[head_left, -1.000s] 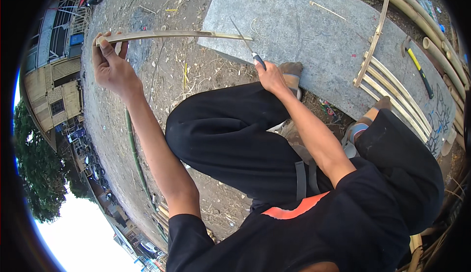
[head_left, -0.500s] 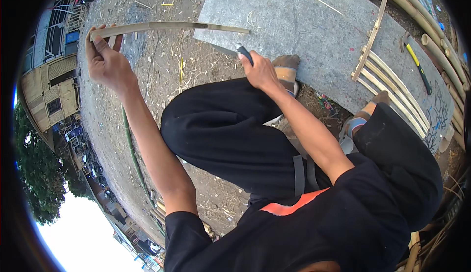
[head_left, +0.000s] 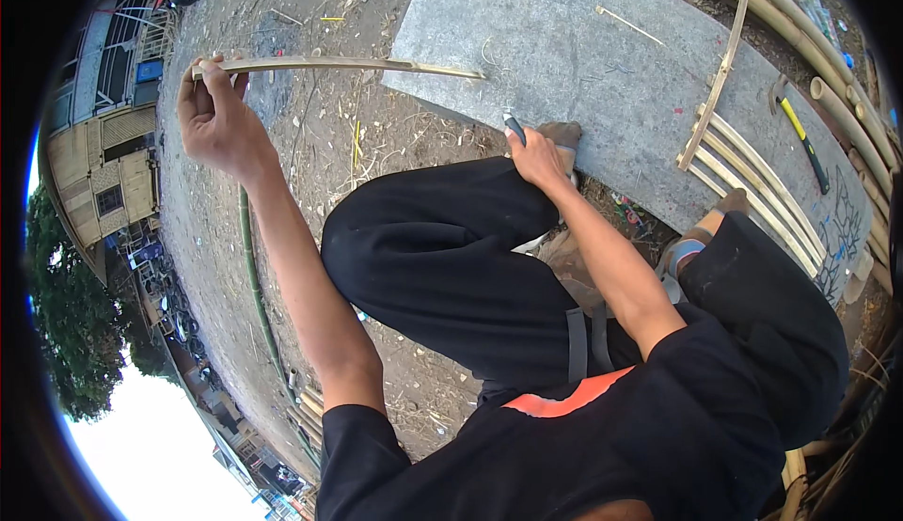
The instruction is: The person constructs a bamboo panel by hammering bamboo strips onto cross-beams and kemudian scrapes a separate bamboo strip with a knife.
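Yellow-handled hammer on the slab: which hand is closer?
Right. The right hand is left of the hammer; the left hand is much farther left, holding a bamboo strip.

Long thin bamboo strip (head_left: 348,63): pale tan. Slim knife handle (head_left: 514,130): black. Flat concrete slab (head_left: 555,41): mottled grey, dark scribbles near right end. Hammer with straight handle (head_left: 804,143): yellow and black. Loose cloth trousers (head_left: 433,267): plain black. Short-sleeved cloth shirt (head_left: 658,427): black, orange-red patch. Slender bamboo pole (head_left: 254,281): green.
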The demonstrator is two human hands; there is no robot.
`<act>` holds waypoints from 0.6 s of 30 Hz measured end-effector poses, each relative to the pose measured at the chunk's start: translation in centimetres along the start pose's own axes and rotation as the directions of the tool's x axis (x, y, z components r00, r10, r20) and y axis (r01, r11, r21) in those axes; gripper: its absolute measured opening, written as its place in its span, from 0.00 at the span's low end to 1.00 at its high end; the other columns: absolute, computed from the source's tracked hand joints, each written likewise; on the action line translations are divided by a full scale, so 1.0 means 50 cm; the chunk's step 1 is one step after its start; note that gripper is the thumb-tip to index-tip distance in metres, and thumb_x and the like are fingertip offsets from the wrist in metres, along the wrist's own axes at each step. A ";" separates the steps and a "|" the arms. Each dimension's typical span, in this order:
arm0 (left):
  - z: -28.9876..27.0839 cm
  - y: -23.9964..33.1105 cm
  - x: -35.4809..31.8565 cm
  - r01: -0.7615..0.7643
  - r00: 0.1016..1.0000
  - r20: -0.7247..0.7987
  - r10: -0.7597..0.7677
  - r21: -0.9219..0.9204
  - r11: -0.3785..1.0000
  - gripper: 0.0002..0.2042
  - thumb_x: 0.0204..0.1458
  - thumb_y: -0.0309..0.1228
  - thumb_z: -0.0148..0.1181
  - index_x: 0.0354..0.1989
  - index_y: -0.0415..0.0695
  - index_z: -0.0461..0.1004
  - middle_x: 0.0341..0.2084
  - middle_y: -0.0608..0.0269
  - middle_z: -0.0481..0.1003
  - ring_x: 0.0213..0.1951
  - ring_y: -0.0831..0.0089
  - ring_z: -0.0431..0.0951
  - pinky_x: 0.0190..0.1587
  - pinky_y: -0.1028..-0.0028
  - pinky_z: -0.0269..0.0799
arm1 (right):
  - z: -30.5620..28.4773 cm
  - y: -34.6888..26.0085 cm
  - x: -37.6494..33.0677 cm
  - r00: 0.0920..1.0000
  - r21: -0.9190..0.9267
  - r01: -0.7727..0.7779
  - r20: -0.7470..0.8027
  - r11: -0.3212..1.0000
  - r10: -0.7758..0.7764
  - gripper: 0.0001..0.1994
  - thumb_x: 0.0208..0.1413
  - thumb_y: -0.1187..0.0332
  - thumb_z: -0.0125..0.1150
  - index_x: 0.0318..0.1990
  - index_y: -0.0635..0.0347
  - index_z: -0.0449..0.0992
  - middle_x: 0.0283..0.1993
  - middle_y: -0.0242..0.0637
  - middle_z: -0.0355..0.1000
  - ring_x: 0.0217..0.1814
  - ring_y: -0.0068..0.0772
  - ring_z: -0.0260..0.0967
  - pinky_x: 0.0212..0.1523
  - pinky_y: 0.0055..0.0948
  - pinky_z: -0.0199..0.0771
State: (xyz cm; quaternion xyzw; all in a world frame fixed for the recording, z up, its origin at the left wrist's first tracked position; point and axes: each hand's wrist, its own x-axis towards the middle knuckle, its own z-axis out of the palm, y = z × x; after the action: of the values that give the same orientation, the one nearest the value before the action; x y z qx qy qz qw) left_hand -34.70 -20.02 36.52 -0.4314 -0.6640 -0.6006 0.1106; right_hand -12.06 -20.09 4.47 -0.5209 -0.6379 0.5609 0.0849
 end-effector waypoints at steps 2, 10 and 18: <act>0.011 0.011 0.001 0.005 1.000 -0.024 -0.005 0.022 1.000 0.14 0.57 0.23 0.57 0.48 0.27 0.69 0.40 0.46 0.77 0.39 0.65 0.81 0.40 0.67 0.85 | 0.021 -0.001 -0.003 1.000 -0.037 -0.015 -0.021 0.999 0.015 0.24 0.62 0.47 0.46 0.42 0.62 0.73 0.37 0.62 0.74 0.45 0.66 0.71 0.46 0.56 0.68; 0.028 0.023 0.004 0.028 0.999 0.038 -0.031 0.086 0.996 0.15 0.57 0.21 0.56 0.51 0.27 0.65 0.41 0.43 0.77 0.41 0.60 0.81 0.39 0.69 0.85 | -0.026 -0.104 -0.015 0.992 0.099 0.126 -0.024 0.987 -0.124 0.24 0.62 0.46 0.46 0.39 0.62 0.73 0.32 0.60 0.74 0.40 0.66 0.72 0.43 0.55 0.68; 0.040 0.033 0.000 0.049 0.993 0.101 -0.064 0.143 0.989 0.17 0.60 0.26 0.56 0.53 0.29 0.65 0.41 0.45 0.78 0.41 0.65 0.81 0.39 0.72 0.85 | -0.019 -0.179 -0.009 0.977 0.094 0.213 -0.039 0.973 -0.210 0.26 0.63 0.46 0.44 0.36 0.65 0.72 0.29 0.60 0.74 0.37 0.66 0.72 0.40 0.57 0.68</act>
State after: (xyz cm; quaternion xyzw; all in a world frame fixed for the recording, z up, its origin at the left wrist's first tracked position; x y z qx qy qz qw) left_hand -32.78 -18.37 37.18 -0.4348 -0.7214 -0.5318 0.0883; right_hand -16.29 -18.28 12.23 -0.4532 -0.6602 0.5717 0.1786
